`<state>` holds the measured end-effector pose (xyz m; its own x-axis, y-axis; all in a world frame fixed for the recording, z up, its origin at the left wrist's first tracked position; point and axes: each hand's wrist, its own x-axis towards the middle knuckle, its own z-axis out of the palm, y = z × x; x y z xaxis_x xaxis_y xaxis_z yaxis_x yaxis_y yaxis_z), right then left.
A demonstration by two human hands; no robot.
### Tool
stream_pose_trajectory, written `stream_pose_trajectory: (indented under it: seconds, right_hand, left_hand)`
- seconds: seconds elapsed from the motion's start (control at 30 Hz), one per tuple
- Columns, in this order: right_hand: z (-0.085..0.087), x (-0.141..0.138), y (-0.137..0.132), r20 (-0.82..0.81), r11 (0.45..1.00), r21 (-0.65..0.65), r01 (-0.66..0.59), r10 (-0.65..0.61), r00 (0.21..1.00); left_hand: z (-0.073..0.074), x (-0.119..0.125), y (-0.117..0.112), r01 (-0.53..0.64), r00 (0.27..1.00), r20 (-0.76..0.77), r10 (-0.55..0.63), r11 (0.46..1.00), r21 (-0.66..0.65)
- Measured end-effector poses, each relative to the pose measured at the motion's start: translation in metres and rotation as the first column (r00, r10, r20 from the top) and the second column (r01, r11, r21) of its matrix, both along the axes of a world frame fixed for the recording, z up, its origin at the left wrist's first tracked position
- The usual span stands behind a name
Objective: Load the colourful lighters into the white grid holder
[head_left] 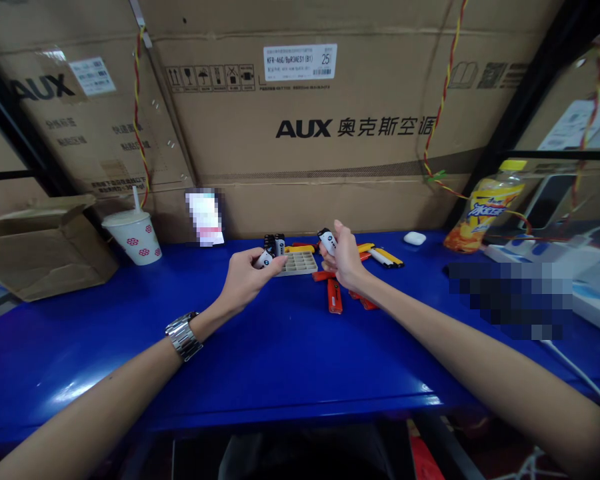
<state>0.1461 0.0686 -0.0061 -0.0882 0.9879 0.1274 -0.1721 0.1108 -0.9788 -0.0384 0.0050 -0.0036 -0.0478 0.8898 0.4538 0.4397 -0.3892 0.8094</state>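
Note:
My left hand (pixel 244 279) pinches a white lighter (pixel 264 259) with a dark end, just in front of a pale gridded tray (pixel 307 271). At the tray's back left corner stand several white lighters (pixel 279 245) with black tops. To the right, my right hand (pixel 349 259) is closed around another white lighter (pixel 327 241), raised and tilted above the table. Around and below that hand lie red lighters (pixel 335 298), some partly covered by my forearm. Yellow lighters (pixel 390 257) and a white lighter (pixel 379 257) rest just beyond it.
On the blue table (pixel 280 360) are a paper cup (pixel 133 237) with a straw, an open cardboard box (pixel 55 247) and a lit phone (pixel 205 217). At right stand a drink bottle (pixel 485 207), a white case (pixel 415 238) and power strips (pixel 595 293). Large cartons (pixel 330 160) back the table.

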Motion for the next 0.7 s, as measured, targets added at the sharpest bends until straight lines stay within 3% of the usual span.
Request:
stream_pose_trajectory:
  seconds: [0.2,0.37,0.47,0.7]
  right_hand:
    - [-0.004,0.004,0.005,0.139,0.961,0.257,-0.105,0.070,0.988]
    - [-0.004,0.002,0.009,0.438,0.805,0.564,-0.187,-0.100,0.893]
    - [-0.004,-0.002,0.012,0.536,0.772,0.575,-0.268,-0.109,0.837]
    - [-0.016,-0.014,0.022,0.582,0.729,0.555,-0.400,0.003,0.813]
  left_hand:
    - [0.000,0.000,0.000,-0.051,0.999,-0.009,0.052,0.998,0.040]
    - [-0.002,-0.002,0.002,-0.072,0.997,0.005,0.072,0.996,0.049]
    - [-0.003,-0.003,0.003,-0.074,0.997,0.018,0.074,0.996,0.051]
    - [-0.004,-0.003,0.006,-0.061,0.998,-0.014,0.062,0.996,0.061]
